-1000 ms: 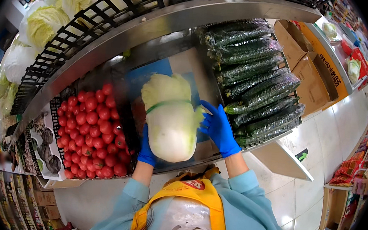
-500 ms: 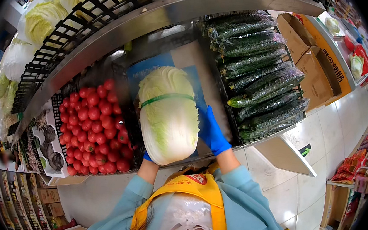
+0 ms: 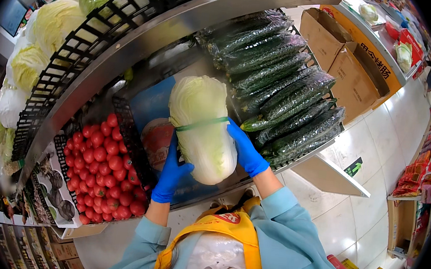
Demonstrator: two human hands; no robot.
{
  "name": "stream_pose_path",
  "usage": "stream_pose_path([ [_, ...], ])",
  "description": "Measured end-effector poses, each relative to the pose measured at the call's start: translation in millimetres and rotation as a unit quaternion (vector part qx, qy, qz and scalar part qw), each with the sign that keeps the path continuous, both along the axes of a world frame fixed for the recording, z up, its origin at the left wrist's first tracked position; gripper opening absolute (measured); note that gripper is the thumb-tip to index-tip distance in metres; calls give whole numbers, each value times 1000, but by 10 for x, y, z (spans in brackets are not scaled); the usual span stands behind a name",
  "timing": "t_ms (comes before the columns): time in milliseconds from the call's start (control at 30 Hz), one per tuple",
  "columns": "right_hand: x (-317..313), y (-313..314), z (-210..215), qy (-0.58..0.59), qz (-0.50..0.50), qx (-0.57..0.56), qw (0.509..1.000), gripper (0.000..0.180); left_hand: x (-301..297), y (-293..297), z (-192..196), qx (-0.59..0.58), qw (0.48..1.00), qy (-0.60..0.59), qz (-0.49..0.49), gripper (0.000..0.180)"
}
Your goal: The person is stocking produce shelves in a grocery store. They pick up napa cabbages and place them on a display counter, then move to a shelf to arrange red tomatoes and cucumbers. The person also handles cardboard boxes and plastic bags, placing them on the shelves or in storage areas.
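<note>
A large napa cabbage [image 3: 203, 128], pale green with a white base and a green band around its middle, is held between my two blue-gloved hands. My left hand [image 3: 171, 174] grips its left side, with the thumb near the base. On the right side my right hand [image 3: 245, 150] presses against the leaves, its fingers partly hidden behind the cabbage. Beneath it lies a blue printed cardboard sheet [image 3: 149, 103] lining the display bin.
Red tomatoes [image 3: 101, 168] fill the crate at left. Film-wrapped cucumbers [image 3: 286, 89] lie in rows at right, beside open cardboard boxes [image 3: 354, 70]. A metal shelf edge [image 3: 147, 31] crosses above, with more wrapped cabbages [image 3: 56, 23] in a black basket [image 3: 73, 63].
The cabbage has turned slightly and shifted relative to the bin, uncovering more of the printed sheet at its left. My left hand, mostly hidden before, now shows at its side. The view has shifted.
</note>
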State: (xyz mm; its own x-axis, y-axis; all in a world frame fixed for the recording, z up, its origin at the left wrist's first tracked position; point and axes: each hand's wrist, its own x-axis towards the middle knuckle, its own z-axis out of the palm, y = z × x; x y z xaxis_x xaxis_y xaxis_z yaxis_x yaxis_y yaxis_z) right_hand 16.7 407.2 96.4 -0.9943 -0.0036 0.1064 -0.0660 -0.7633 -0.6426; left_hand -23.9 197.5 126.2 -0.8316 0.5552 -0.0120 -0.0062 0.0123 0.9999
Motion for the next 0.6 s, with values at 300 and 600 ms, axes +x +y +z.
stream_pose_path([
  [300, 99, 208, 152, -60, 82, -237, 966, 42, 187, 106, 450, -50, 999, -8, 14, 100],
  [600, 342, -394, 527, 3, -69, 206, 976, 65, -1, -517, -758, 337, 863, -376, -20, 64],
])
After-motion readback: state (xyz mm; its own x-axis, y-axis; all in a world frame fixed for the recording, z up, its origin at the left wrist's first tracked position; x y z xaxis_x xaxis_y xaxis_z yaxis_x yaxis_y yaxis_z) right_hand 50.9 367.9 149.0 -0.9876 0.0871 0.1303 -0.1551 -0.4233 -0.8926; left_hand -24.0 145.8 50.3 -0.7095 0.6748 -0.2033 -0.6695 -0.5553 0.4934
